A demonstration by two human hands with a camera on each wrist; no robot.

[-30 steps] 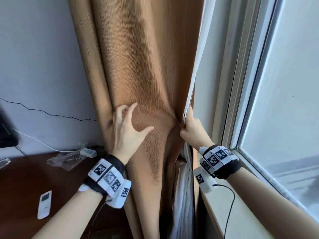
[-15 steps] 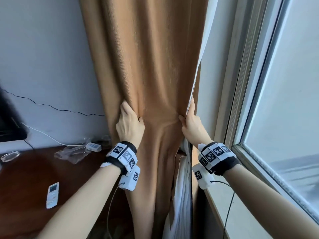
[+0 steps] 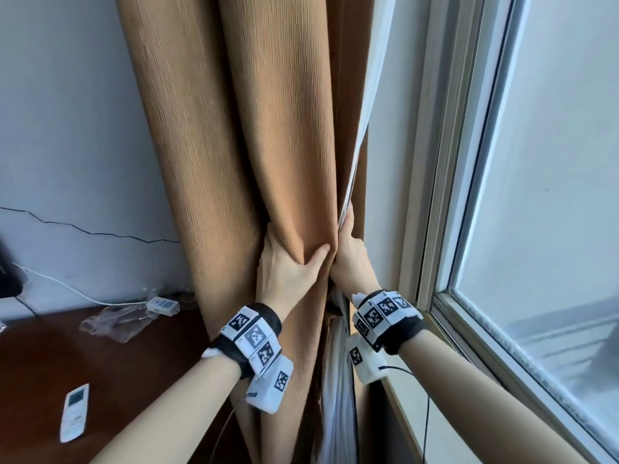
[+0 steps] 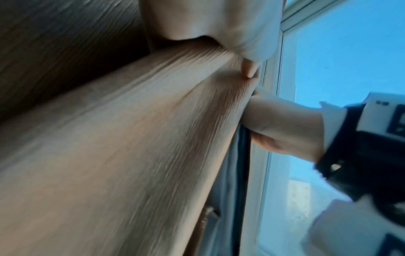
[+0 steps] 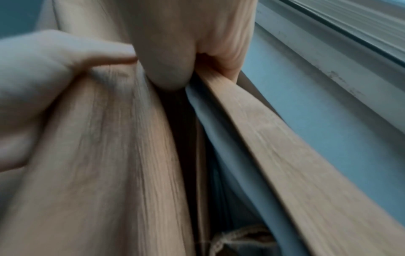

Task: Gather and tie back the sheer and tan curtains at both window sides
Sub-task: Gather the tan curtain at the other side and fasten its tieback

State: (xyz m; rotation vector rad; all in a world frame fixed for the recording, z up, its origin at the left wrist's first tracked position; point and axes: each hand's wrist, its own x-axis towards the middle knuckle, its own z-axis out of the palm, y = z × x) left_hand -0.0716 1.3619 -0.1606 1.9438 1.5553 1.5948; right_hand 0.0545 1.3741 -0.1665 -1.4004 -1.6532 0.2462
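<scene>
Tan curtain (image 3: 268,135) hangs bunched just left of window (image 3: 536,195). Left hand (image 3: 288,269) grips a fold, fingers curled round it. Right hand (image 3: 351,262) clasps curtain's window-side edge with sheer curtain (image 3: 336,396). Left of curtain: dark table (image 3: 33,363), white remote (image 3: 74,411), grey wall (image 3: 67,128).

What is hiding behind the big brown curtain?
Behind the tan curtain a white sheer curtain peeks out along its window-side edge, beside the right hand. Both hands bunch the tan fabric, the left hand too. How far the sheer reaches behind it is covered.
</scene>
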